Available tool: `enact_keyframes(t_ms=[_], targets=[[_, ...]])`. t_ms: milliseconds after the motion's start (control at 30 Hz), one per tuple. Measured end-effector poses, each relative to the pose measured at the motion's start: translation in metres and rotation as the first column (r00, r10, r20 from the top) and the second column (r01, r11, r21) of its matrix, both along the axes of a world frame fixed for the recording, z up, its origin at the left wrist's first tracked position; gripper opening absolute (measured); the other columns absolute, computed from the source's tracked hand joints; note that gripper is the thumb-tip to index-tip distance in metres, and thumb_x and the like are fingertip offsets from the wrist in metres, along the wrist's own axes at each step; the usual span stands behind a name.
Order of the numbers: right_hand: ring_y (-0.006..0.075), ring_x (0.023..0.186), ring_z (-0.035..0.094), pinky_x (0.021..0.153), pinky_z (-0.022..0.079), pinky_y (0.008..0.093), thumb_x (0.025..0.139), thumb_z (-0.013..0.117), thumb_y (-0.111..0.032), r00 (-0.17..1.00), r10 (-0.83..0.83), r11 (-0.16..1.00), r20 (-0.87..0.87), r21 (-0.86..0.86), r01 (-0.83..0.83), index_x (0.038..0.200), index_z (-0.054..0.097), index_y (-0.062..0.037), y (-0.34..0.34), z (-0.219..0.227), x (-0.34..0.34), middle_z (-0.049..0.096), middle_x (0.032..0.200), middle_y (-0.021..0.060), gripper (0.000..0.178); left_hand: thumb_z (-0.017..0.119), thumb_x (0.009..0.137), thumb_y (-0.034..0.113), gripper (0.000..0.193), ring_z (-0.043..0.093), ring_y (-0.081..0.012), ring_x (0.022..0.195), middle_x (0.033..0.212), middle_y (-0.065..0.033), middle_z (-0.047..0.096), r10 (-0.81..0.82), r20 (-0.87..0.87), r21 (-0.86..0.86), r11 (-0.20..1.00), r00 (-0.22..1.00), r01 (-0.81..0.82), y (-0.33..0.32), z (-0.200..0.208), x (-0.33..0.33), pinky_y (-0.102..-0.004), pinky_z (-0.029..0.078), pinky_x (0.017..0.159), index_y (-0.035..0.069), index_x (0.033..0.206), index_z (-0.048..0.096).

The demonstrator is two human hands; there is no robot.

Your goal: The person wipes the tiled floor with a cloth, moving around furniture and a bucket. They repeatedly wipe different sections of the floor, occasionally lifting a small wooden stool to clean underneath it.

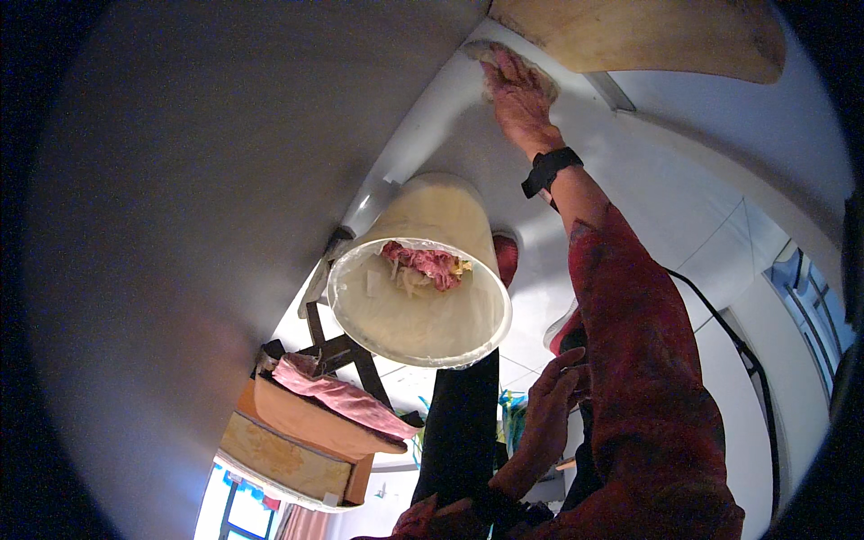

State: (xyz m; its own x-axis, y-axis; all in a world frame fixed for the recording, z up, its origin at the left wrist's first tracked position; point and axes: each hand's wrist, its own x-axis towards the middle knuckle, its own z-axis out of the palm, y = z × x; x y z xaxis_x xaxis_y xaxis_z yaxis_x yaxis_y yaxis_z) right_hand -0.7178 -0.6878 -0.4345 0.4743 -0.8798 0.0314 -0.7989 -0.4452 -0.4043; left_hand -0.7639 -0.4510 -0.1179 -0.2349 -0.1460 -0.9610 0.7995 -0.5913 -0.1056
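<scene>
My right hand, with a black band at its wrist, reaches to the far end of the white floor. It presses down on a beige-grey cloth, its fingers stretched over it beside the foot of the wall. Lower down, my left hand hangs near my leg. Its fingers are slightly bent and apart, with nothing seen in them. Left of the right arm stands a cream-white bin, its wide mouth facing me. Crumpled pink and pale waste lies inside.
A grey wall fills the left side. Above on the right is a wooden panel. A dark crossed-leg frame and a pink cloth over brown furniture lie lower left. A black cord curves at right. My red shoe shows beside the bin.
</scene>
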Motion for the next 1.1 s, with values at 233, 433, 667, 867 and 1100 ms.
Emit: enact_keyframes(t_ms=[233, 433, 667, 867, 1100], targets=[[0.0314, 0.130, 0.035, 0.107, 0.031, 0.0442, 0.087, 0.047, -0.008, 0.964, 0.262, 0.965, 0.036, 0.013, -0.263, 0.121, 0.053, -0.0027, 0.031, 0.010, 0.017, 0.042, 0.138, 0.0115, 0.035, 0.042, 0.098, 0.022, 0.040, 0.056, -0.0150, 0.103, 0.115, -0.0095, 0.058, 0.056, -0.010, -0.069, 0.996, 0.998, -0.056, 0.010, -0.007, -0.013, -0.0312, 0.044, 0.090, 0.001, 0.131, 0.043], [0.0298, 0.126, 0.040, 0.106, 0.033, 0.0438, 0.079, 0.054, -0.008, 0.879, 0.445, 0.890, 0.174, 0.026, -0.455, 0.114, 0.055, -0.0042, 0.059, 0.019, 0.033, 0.051, 0.128, 0.0097, 0.035, 0.041, 0.098, 0.022, 0.040, 0.055, -0.0142, 0.101, 0.117, -0.0088, 0.056, 0.051, 0.030, -0.107, 0.993, 0.998, -0.048, 0.013, -0.007, -0.019, -0.0299, 0.045, 0.087, 0.001, 0.133, 0.041], [0.0279, 0.123, 0.043, 0.105, 0.031, 0.0487, 0.076, 0.057, -0.013, 0.850, 0.520, 0.850, 0.083, 0.052, -0.524, 0.117, 0.054, -0.0079, 0.060, 0.025, 0.029, 0.053, 0.125, 0.0083, 0.041, 0.041, 0.098, 0.021, 0.040, 0.055, -0.0129, 0.098, 0.115, -0.0079, 0.056, -0.103, 0.089, -0.128, 0.985, 0.991, 0.114, 0.002, 0.002, -0.011, -0.0272, 0.045, 0.084, 0.001, 0.133, 0.040], [0.0235, 0.125, 0.042, 0.106, 0.027, 0.0536, 0.082, 0.052, -0.016, 0.846, 0.533, 0.817, -0.014, 0.268, -0.511, 0.117, 0.057, -0.0114, 0.067, 0.029, 0.045, 0.052, 0.128, 0.0042, 0.036, 0.042, 0.098, 0.020, 0.040, 0.054, -0.0126, 0.100, 0.117, -0.0079, 0.056, -0.053, 0.059, -0.091, 0.994, 0.997, 0.058, 0.014, -0.007, -0.020, -0.0271, 0.044, 0.084, 0.000, 0.133, 0.040], [0.0216, 0.131, 0.037, 0.106, 0.019, 0.0607, 0.085, 0.048, -0.010, 0.837, 0.506, 0.860, -0.208, 0.201, -0.469, 0.122, 0.054, -0.0148, 0.051, 0.030, 0.033, 0.045, 0.136, -0.0005, 0.038, 0.044, 0.098, 0.019, 0.038, 0.052, -0.0114, 0.099, 0.115, -0.0065, 0.055, 0.059, 0.010, -0.016, 0.998, 0.998, -0.059, -0.005, 0.003, -0.013, -0.0279, 0.045, 0.084, 0.000, 0.131, 0.041]])
